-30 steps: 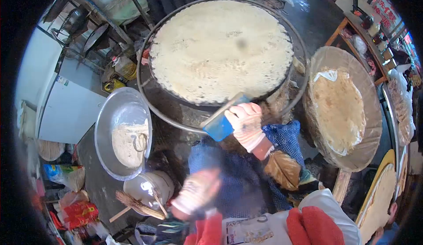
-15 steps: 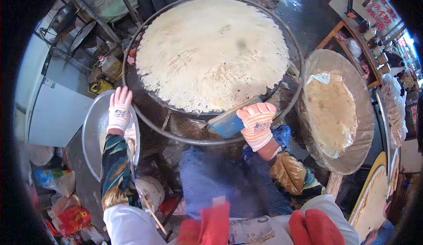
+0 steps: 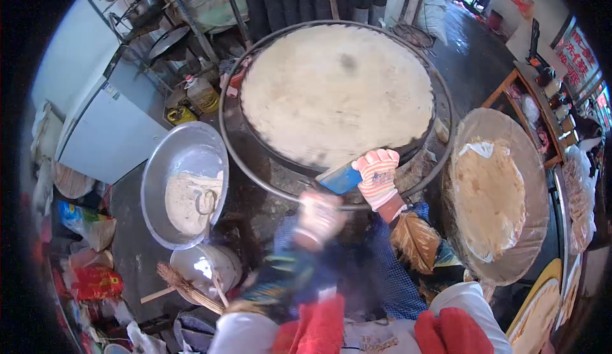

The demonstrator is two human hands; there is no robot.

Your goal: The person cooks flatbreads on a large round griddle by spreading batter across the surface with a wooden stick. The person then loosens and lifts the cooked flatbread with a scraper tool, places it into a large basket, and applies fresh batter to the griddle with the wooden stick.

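Hold the flat blue scraper (image 3: 342, 180), clamped in the right hand's (image 3: 377, 177) fingers, steady at the round dark griddle's (image 3: 285, 159) near edge; left hand's (image 3: 318, 216) fingers too blurred to tell.

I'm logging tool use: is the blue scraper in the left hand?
No, the gloved right hand grips the blue scraper by its side.

Batter (image 3: 338, 93) spread on a griddle (image 3: 280, 154), inside a hoop (image 3: 222, 112); scraper (image 3: 343, 180), in the right hand (image 3: 378, 179), at the griddle's near edge; left hand (image 3: 319, 217) beside the scraper, leftward; at left, a basin (image 3: 191, 144) containing dough (image 3: 182, 201), a bucket (image 3: 228, 266) before it; at right, a basket (image 3: 537, 195) holding flatbread (image 3: 488, 198).
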